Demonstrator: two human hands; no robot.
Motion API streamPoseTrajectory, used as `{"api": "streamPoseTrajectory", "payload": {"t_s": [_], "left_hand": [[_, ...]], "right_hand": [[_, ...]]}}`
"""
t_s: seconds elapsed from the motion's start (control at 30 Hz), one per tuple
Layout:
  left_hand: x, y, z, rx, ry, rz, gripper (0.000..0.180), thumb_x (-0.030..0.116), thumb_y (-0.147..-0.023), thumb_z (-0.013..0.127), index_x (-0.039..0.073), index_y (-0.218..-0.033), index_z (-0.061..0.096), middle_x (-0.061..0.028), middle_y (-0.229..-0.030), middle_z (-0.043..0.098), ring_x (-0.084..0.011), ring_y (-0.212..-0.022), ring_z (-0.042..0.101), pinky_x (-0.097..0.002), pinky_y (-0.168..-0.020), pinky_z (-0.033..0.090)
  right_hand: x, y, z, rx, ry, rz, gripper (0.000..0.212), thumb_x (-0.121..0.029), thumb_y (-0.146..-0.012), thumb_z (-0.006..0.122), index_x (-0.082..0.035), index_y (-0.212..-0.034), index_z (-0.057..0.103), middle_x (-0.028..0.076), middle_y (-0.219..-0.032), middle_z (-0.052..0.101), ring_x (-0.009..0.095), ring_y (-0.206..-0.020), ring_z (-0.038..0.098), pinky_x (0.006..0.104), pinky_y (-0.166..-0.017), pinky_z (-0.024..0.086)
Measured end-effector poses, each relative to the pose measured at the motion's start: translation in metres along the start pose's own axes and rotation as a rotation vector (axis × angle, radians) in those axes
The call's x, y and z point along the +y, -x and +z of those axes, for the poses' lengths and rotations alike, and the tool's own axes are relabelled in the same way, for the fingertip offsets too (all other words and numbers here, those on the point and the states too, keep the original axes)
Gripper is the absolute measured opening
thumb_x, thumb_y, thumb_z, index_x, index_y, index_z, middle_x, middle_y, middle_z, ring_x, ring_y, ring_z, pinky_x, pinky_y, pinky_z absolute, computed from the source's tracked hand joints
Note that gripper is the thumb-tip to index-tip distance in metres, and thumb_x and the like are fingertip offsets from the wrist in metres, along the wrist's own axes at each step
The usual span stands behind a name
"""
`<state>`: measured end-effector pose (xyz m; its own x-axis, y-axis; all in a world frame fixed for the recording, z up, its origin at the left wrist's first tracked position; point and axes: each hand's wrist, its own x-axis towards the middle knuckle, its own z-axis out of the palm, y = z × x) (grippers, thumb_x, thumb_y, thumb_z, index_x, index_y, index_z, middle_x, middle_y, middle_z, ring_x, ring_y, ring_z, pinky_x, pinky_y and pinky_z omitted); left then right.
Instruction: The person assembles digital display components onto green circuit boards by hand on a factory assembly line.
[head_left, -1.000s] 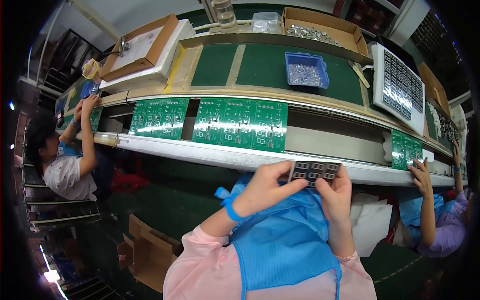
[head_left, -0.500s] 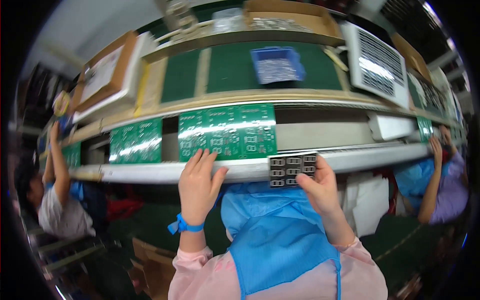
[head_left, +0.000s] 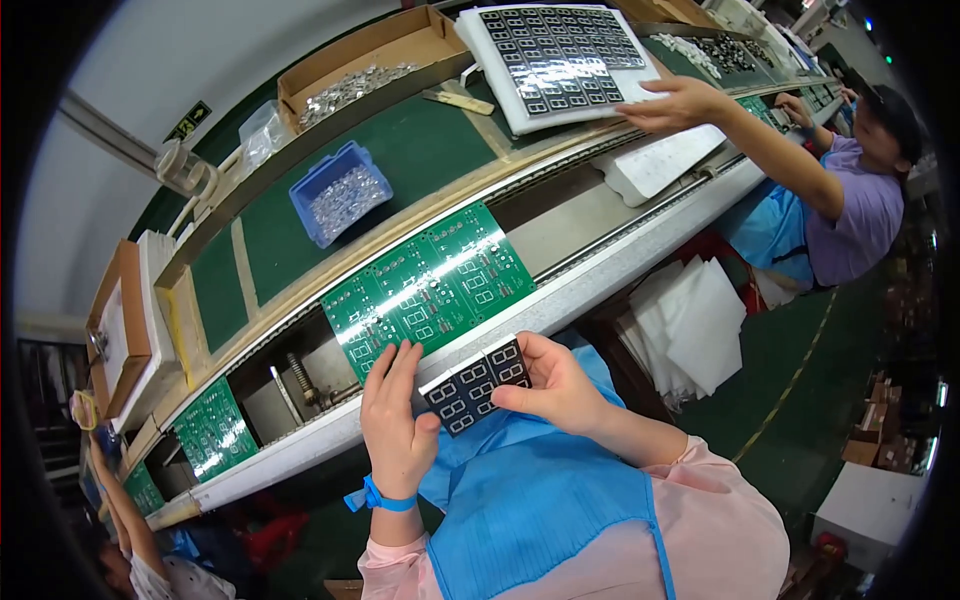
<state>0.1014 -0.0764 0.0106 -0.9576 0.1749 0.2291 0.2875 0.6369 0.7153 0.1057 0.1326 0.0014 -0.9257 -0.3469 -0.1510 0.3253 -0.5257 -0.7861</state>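
by the pale rail point(head_left: 600, 275), my l. hand point(head_left: 393, 430) is stretched fwd, back up, fingers straight & close tog., tips at the near edge of the green pcb point(head_left: 425, 285), not gripping. my r. hand point(head_left: 555, 385) is angled in, thumb on the face, pinching the r. end of the digit display block point(head_left: 465, 392). it's btwn my hands, tilted: flat, rectangular, black w/ pale digit outlines in rows.
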Motion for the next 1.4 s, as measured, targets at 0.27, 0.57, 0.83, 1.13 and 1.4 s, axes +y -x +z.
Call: {"api": "streamPoseTrajectory", "payload": {"t_s": [0.27,0.57,0.83,1.13,1.4], "left_hand": [[0.012,0.002,0.027,-0.202,1.360,-0.319,0.069,0.024,-0.082,0.078,-0.008,-0.136,0.048,-0.0179,-0.132,0.057,-0.0271,-0.120,0.057,-0.0390,-0.105,0.043],[0.007,0.010,0.035,-0.054,1.613,-0.587,0.049,0.002,-0.087,0.062,-0.002,-0.133,0.046,-0.0213,-0.118,0.063,-0.0387,-0.103,0.066,-0.0429,-0.078,0.064],[-0.037,0.006,0.020,0.316,1.532,-0.346,0.045,0.007,-0.089,0.064,-0.005,-0.130,0.049,-0.0215,-0.117,0.063,-0.0368,-0.103,0.067,-0.0411,-0.077,0.064],[-0.038,0.007,0.020,0.210,1.552,-0.333,0.038,0.001,-0.086,0.064,-0.006,-0.122,0.053,-0.0216,-0.106,0.067,-0.0357,-0.095,0.070,-0.0447,-0.076,0.064],[-0.038,0.006,0.016,0.186,1.533,-0.293,0.036,0.004,-0.085,0.068,-0.007,-0.117,0.054,-0.0242,-0.103,0.067,-0.0402,-0.095,0.069,-0.0471,-0.077,0.062]], "right_hand": [[-0.018,-0.001,0.004,-0.098,0.624,-0.125,0.047,-0.006,-0.087,0.070,-0.003,-0.130,0.052,0.008,-0.102,0.066,0.015,-0.096,0.065,0.0293,-0.082,0.053],[-0.076,0.001,0.004,-0.137,1.422,-0.172,0.096,-0.047,-0.081,0.073,-0.001,-0.152,0.026,0.014,-0.093,0.064,0.032,-0.084,0.066,0.0401,-0.072,0.052],[-0.150,-0.124,-0.185,0.191,2.184,0.122,0.017,-0.018,-0.085,0.060,-0.008,-0.083,0.073,0.016,-0.087,0.070,0.035,-0.088,0.068,0.0463,-0.077,0.054],[-0.142,-0.159,-0.234,-0.080,2.740,-0.018,0.014,-0.008,-0.076,0.061,-0.008,-0.073,0.074,0.010,-0.076,0.071,0.029,-0.075,0.071,0.0418,-0.063,0.056],[-0.130,-0.175,-0.249,-0.349,2.883,-0.092,0.013,-0.011,-0.072,0.063,-0.012,-0.069,0.075,0.005,-0.068,0.071,0.024,-0.067,0.070,0.0372,-0.052,0.052]]}}
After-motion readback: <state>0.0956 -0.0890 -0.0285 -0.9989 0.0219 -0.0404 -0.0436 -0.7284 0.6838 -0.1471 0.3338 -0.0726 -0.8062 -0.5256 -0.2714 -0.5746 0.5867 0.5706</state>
